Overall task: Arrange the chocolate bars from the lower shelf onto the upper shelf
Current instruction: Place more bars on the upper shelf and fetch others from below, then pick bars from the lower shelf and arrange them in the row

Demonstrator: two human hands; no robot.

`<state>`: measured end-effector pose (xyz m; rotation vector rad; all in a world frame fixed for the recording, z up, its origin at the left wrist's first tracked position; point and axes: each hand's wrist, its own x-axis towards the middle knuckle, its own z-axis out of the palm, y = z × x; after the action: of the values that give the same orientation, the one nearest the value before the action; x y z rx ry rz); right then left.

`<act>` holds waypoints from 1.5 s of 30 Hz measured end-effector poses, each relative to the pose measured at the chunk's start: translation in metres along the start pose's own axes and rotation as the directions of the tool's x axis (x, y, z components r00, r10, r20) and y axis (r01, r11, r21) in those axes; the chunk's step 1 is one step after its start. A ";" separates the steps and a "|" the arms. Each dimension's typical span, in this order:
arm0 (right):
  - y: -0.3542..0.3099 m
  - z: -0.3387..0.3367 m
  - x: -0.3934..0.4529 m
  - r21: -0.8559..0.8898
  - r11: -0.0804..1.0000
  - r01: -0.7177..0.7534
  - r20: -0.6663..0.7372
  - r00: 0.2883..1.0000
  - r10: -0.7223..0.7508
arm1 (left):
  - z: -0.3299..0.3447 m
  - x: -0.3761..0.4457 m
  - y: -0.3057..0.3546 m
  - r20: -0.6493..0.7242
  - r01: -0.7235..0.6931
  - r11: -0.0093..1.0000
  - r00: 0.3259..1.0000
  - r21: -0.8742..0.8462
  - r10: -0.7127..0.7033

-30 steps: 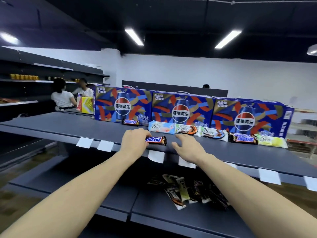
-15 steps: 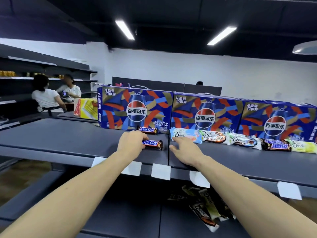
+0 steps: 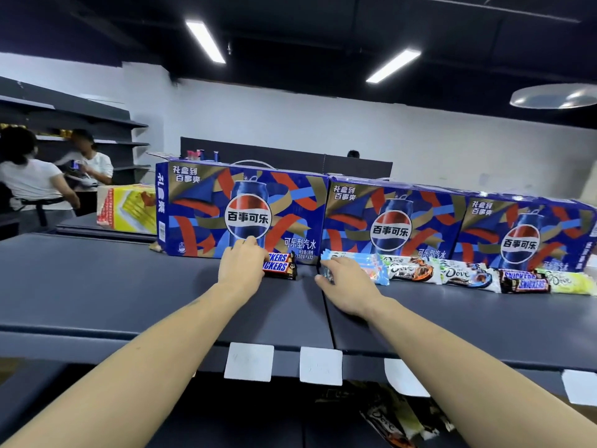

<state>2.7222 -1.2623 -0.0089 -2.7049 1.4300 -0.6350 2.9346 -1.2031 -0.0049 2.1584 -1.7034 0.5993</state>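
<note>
Since half a second back, the Snickers bar (image 3: 280,269) has been pushed well away from the front edge of the upper shelf (image 3: 97,286) and is now parked at the back, tight against a second Snickers that sits at the foot of the left Pepsi box (image 3: 242,215). Left to right it goes like this: the left hand (image 3: 240,265) is curled over the left end of that bar, fingers hidden behind the knuckles, so a loose grip is what it looks like, though a plain push can't be ruled out. The bar's long axis is laid along the back edge, same as the whole row. Then a small gap at the seam between shelf panels, then the right hand (image 3: 347,279), resting with relaxed fingers on the near end of the light-blue bar (image 3: 365,263); nothing is really clamped there. Past it, the row of bars (image 3: 468,276) is lined up end to end toward the right edge.

The remaining pile (image 3: 400,421) can be seen on the lower shelf, straight below the right forearm, so that hand is probably the nearer one for the next pickup, and a fair few bars are left to be shifted.
</note>
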 end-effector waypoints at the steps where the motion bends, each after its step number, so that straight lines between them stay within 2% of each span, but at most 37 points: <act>1: 0.001 0.000 0.002 -0.002 1.000 0.000 -0.006 1.000 0.000 | 0.003 0.004 0.000 -0.007 0.004 1.000 1.000 0.007 -0.004; 11: 0.005 0.000 0.002 -0.027 1.000 -0.013 0.008 1.000 0.014 | 0.015 0.016 0.005 -0.035 0.060 0.998 0.998 0.018 -0.059; 17: 0.003 -0.006 -0.012 -0.016 1.000 0.016 -0.008 1.000 -0.016 | 0.000 -0.003 0.029 -0.045 0.019 1.000 0.999 -0.019 -0.020; 25: 0.018 -0.035 -0.072 0.013 1.000 0.026 0.021 0.999 -0.026 | -0.037 -0.059 0.098 0.036 -0.039 0.998 0.999 -0.042 0.040; 37: 0.091 -0.085 -0.231 0.035 0.999 0.037 0.023 0.999 -0.038 | -0.085 -0.188 0.237 0.097 -0.032 0.999 0.995 -0.038 0.036; 40: 0.106 -0.088 -0.268 0.065 0.997 0.027 0.014 0.999 -0.028 | -0.092 -0.220 0.270 0.116 -0.031 0.999 0.993 -0.030 0.034; 45: 0.131 -0.079 -0.319 0.111 0.993 -0.041 0.085 0.996 0.031 | -0.088 -0.268 0.318 0.173 -0.086 0.996 0.981 -0.034 0.091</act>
<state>2.4312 -1.0711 -0.0725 -2.5813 1.3764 -0.5753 2.5611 -1.0100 -0.0680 2.1819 -1.8944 0.4181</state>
